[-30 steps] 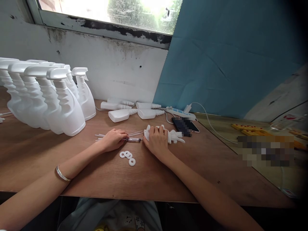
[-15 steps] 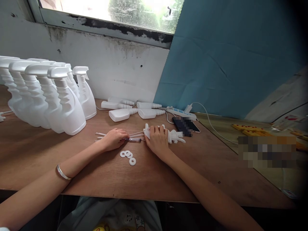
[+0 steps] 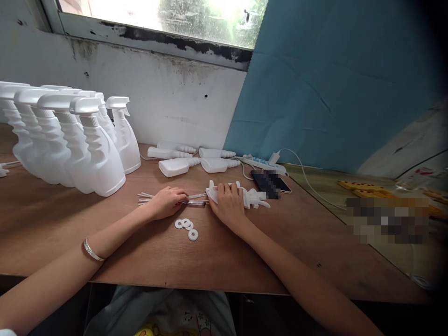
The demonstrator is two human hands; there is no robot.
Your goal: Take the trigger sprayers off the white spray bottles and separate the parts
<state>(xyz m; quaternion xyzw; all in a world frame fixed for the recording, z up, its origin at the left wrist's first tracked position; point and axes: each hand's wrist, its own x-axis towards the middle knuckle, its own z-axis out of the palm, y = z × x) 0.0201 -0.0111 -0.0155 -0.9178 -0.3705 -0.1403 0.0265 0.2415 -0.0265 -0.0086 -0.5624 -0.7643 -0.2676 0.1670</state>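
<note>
- The left hand (image 3: 169, 201) rests low over a loose bundle of thin, whitish straight plastic tubes (image 3: 145, 195), its fingers bent downward and close together; the undersides are hidden, so I cannot tell whether they pinch the tubes or only lie on them
- The tubes lie flat on the brown wooden table (image 3: 224, 263), their ends showing on both sides of that hand
- A slim, clear pen-like object with a dark tip (image 3: 196, 203) sticks out from beside the left fingers, towards the other hand
- The right hand (image 3: 228, 200) is spread over a small heap of white plastic spray-trigger heads (image 3: 252, 199), fingers curved across the top; how firmly it holds any of them cannot be told
- The heap lies to the right of the tubes, with parts jutting out on both sides of the right hand
- Nearer the person, flat white ring-shaped washers (image 3: 193, 234) lie between the two forearms, some overlapping
- Upright white plastic spray bottles with trigger tops (image 3: 107, 161) stand in a group at the left
- White plastic bottles without trigger tops (image 3: 178, 166) lie on their sides near the wall
</note>
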